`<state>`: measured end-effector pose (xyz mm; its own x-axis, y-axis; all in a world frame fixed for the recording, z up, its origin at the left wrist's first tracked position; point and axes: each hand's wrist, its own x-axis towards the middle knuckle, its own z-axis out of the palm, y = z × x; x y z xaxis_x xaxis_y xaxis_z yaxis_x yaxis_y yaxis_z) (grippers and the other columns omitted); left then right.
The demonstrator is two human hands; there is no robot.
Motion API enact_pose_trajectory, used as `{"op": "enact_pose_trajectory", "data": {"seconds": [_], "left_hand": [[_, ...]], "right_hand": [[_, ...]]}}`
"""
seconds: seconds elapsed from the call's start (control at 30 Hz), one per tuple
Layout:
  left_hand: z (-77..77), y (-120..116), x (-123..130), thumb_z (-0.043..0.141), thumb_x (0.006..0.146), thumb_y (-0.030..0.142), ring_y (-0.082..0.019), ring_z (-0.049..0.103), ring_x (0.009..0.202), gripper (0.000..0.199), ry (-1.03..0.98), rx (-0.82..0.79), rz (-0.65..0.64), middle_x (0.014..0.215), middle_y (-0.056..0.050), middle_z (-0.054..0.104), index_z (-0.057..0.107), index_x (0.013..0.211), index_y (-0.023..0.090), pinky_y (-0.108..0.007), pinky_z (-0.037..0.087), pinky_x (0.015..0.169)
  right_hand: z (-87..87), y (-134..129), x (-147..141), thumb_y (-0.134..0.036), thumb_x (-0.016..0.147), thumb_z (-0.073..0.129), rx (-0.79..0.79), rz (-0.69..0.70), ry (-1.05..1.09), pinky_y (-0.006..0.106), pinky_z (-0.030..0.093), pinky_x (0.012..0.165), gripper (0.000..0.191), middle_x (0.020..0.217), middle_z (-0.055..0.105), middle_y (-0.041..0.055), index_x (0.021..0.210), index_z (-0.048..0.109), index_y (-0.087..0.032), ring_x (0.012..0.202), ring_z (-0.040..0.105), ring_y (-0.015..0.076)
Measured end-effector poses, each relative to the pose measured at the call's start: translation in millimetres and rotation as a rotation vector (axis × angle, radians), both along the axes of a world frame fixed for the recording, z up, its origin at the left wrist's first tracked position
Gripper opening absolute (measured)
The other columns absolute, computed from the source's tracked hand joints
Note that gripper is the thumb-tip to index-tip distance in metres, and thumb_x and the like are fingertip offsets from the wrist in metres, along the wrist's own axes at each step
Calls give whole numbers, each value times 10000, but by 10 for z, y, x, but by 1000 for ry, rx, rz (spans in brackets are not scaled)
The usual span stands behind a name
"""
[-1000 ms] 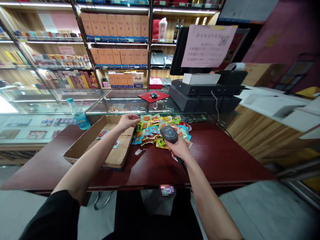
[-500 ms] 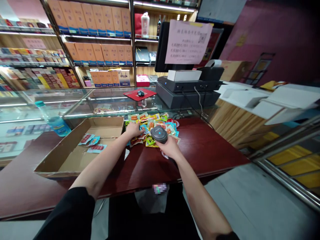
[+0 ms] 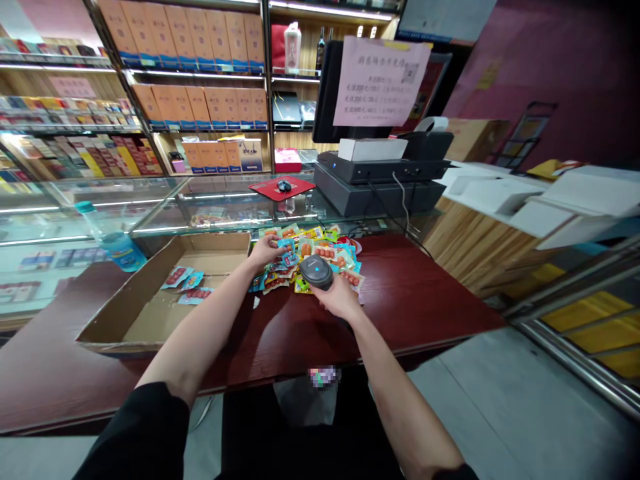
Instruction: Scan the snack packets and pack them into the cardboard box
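My right hand (image 3: 341, 297) is wrapped round the handle of a dark grey barcode scanner (image 3: 317, 271), whose top carries a small blue light. A heap of small snack packets (image 3: 327, 252), several with reddish sausages or balls showing through clear wrap, lies on the counter beyond it. At the heap's left side my left hand (image 3: 267, 251) pinches a blue snack packet (image 3: 287, 252). Left of that hand stands an open cardboard box (image 3: 133, 327) with a few packets (image 3: 196, 295) on its bottom.
A water bottle (image 3: 120, 248) with a teal cap stands behind the box. Beyond the dark red counter (image 3: 400, 287) are a glass case with a mouse (image 3: 284, 186) on a red mat, and a monitor (image 3: 327, 100) over a black cash drawer (image 3: 370, 190). White boxes (image 3: 480, 190) stand at right.
My left hand has lifted slightly, and the blue packet now shows at its fingers. The scanner has shifted a little relative to the heap. The whole view has moved slightly.
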<state>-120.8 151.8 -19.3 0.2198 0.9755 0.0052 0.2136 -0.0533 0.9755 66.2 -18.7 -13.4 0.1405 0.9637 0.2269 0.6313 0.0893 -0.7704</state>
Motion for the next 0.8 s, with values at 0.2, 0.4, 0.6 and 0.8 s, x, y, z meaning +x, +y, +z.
{"op": "enact_pose_trajectory", "data": {"seconds": [0.2,0.4,0.6,0.8], "left_hand": [[94,-30,-81,903,435,322,-173,657,750,588,-187,-137,4,850,-23,678,635,931,156,-266,545,568],[82,-24,-69,896,440,313,-167,651,745,543,-182,-115,-19,831,-13,669,660,906,164,-245,540,539],[82,-17,-82,874,488,286,-139,631,654,433,-189,-92,-24,728,10,625,656,837,150,-243,535,518],[89,-24,-74,891,465,305,-148,640,669,491,-182,-110,-46,786,-15,670,667,876,156,-244,532,522]], "right_hand": [[6,-20,-106,-335,733,672,-19,49,56,305,524,668,240,706,710,52,925,694,-192,829,703,255],[12,-15,-121,-326,726,681,-20,53,61,300,527,655,241,720,713,47,931,690,-200,812,703,244],[-9,-10,-123,-318,723,686,-23,52,53,291,528,629,208,702,711,50,894,689,-199,798,703,249],[-41,-2,-113,-328,725,679,-22,43,62,290,527,617,223,700,712,47,909,687,-202,772,702,243]]}}
